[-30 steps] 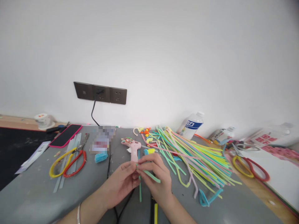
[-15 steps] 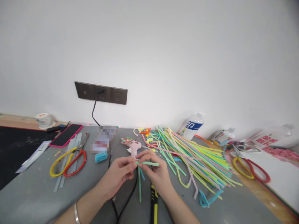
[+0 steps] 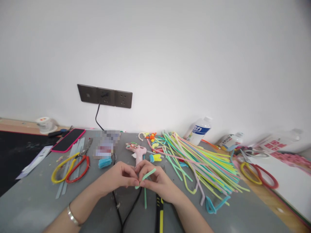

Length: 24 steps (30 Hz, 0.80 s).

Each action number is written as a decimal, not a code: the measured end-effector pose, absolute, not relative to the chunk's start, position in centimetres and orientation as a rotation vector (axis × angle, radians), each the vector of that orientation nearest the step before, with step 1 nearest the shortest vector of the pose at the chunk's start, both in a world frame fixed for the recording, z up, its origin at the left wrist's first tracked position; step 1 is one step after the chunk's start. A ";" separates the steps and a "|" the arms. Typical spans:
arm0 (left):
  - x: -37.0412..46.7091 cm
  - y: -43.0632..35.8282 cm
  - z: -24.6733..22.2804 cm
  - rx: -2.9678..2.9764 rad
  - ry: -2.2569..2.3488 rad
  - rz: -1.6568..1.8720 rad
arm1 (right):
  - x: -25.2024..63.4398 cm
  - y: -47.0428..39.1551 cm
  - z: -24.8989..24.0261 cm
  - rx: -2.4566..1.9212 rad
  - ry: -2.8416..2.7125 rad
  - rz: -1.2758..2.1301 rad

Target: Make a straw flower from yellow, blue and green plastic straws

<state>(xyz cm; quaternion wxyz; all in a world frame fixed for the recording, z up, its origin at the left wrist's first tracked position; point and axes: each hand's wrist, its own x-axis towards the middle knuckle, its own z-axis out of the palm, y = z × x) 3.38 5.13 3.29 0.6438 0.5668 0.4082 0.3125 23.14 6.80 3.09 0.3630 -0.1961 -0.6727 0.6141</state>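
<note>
A mint-green pipe cleaner is pinched between my two hands, its short end sticking up to the right and another green length hanging down below. My left hand is closed on it with thumb and fingertips. My right hand grips it just beside, fingertips touching the left ones. Behind the hands lies a pink glue gun. A small yellow and blue bundle rests past my right fingers, and a blue bundle lies left of the glue gun. The pinch point itself is partly hidden by fingers.
A pile of pastel pipe cleaners spreads to the right. Scissors and a phone lie left; more scissors lie far right. A bottle stands by the wall. A black-yellow knife and black cables lie in front.
Both hands have moved slightly lower and closer together. The green end now points up at a slant instead of lying level, and the yellow and blue bundle is uncovered.
</note>
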 end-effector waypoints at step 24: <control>5.2 4.9 2.8 0.914 0.915 1.015 | 22.7 5.8 2.7 -0.617 -1.803 0.762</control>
